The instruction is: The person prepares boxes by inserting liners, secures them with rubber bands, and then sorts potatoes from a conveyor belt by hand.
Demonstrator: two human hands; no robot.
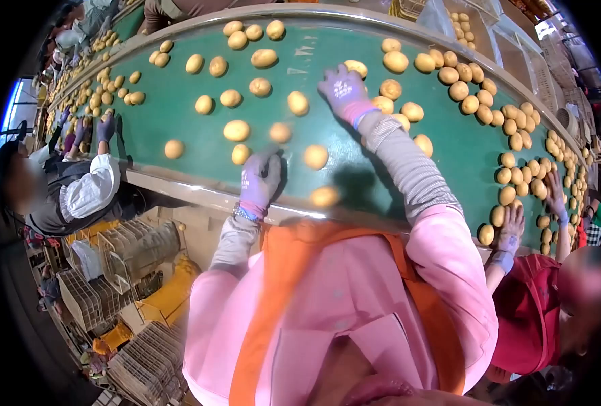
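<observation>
I see my right hand (343, 91) spread flat beside a potato (356, 68) on the green belt (165, 115), my left hand (260, 179) lying flat, fingers together, holding nothing.

Blurred potatoes (324, 197) near belt edge (178, 184)

Dressed in a soft pink cloth top (354, 284) with broad orange fabric apron straps (283, 271) laid across it. Covered along both forearms by grey ribbed knit sleeves (408, 169), loose and wrinkled, reaching to the wrists. Gloved on the left hand (260, 179) and right hand (344, 88) in lilac knit gloves (341, 95), each with a white printed mark on the back and pink-and-blue banded cuffs (361, 115).
</observation>
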